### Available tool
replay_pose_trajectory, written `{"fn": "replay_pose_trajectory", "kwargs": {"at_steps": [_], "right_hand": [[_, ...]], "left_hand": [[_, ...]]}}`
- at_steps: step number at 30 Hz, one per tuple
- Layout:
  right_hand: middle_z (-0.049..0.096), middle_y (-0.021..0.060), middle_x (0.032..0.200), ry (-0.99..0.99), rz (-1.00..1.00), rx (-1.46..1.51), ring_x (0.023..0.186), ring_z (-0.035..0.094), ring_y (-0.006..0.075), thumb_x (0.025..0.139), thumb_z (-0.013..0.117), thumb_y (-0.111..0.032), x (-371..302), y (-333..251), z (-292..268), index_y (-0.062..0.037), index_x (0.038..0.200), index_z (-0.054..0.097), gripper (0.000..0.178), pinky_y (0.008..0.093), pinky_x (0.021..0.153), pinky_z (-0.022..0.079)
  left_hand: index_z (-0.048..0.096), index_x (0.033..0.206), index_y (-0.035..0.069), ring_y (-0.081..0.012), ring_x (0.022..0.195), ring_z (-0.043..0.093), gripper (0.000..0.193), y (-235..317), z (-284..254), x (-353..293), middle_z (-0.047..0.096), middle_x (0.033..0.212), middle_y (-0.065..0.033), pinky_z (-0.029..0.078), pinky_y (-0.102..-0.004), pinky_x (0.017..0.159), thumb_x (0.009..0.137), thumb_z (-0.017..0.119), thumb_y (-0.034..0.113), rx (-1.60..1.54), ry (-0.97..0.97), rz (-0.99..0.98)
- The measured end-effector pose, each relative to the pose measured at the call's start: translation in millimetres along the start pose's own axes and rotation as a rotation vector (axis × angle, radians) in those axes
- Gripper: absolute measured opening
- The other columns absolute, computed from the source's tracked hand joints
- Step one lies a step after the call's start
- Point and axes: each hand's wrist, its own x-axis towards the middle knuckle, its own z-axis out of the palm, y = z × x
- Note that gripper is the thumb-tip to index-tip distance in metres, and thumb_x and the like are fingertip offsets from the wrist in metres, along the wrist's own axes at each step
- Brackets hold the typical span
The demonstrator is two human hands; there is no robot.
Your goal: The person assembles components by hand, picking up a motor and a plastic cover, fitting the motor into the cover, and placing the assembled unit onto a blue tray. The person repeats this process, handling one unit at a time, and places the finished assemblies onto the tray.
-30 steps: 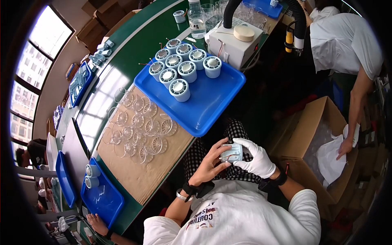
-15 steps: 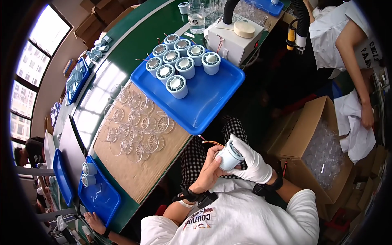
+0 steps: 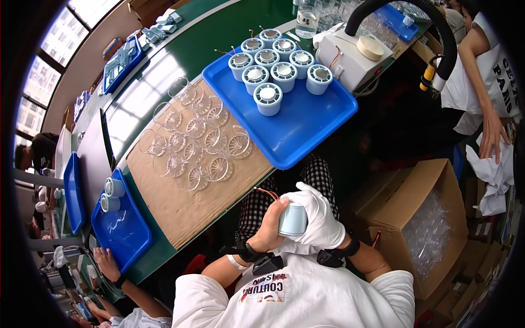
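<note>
Above my lap I hold a pale blue cylindrical motor-like unit (image 3: 293, 220) with thin coloured wires (image 3: 266, 191) coming out of its far left side. My bare left hand (image 3: 269, 225) grips its left side, thumb near the top. My right hand (image 3: 320, 218), in a white glove, wraps round its right side. On the blue tray (image 3: 290, 143) ahead stand several similar units (image 3: 268, 99), round vented faces up, some with thin wires sticking out. Clear plastic cups (image 3: 196, 176) with spoked bottoms sit on a cardboard sheet (image 3: 164, 216) to the left of the tray.
A grey-white box device (image 3: 342, 57) and a black flexible hose (image 3: 402, 4) are behind the tray. To my right stands an open carton (image 3: 383, 216) of clear plastic parts. Another blue tray (image 3: 123, 240) with two units lies at left, beside a co-worker's hand (image 3: 106, 263).
The unit in my hands has turned from tilted to nearly upright and moved slightly left. My gloved hand now covers more of its right side. My view has shifted, so the table contents appear displaced.
</note>
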Motion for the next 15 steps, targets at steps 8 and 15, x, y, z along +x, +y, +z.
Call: {"fn": "replay_pose_trajectory", "kwargs": {"at_steps": [8, 15], "right_hand": [[0.057, 0.0100, 0.102, -0.210, -0.097, 0.242, 0.094, 0.055, 0.0255, 0.064, 0.073, -0.019, 55.7, -20.6, -41.7, -0.0025, 0.104, 0.051, 0.049, 0.0371, 0.089, 0.041], [0.057, 0.0127, 0.090, 0.203, 0.236, -0.716, 0.079, 0.058, 0.0266, 0.073, 0.065, -0.028, 156.0, 42.0, -89.4, -0.0062, 0.107, 0.049, 0.044, 0.0356, 0.066, 0.047]], "left_hand": [[0.046, 0.113, -0.001, -0.0116, 0.091, 0.053, 0.052, 93.6, -20.0, -86.0, 0.056, 0.100, -0.0064, 0.043, -0.0261, 0.079, 0.077, 0.064, 0.031, 0.685, 0.046, 0.178], [0.046, 0.111, 0.001, -0.0146, 0.092, 0.054, 0.054, 287.9, -54.8, -154.3, 0.055, 0.101, -0.0056, 0.045, -0.0276, 0.080, 0.070, 0.071, 0.026, 1.138, 0.657, 1.114]]}}
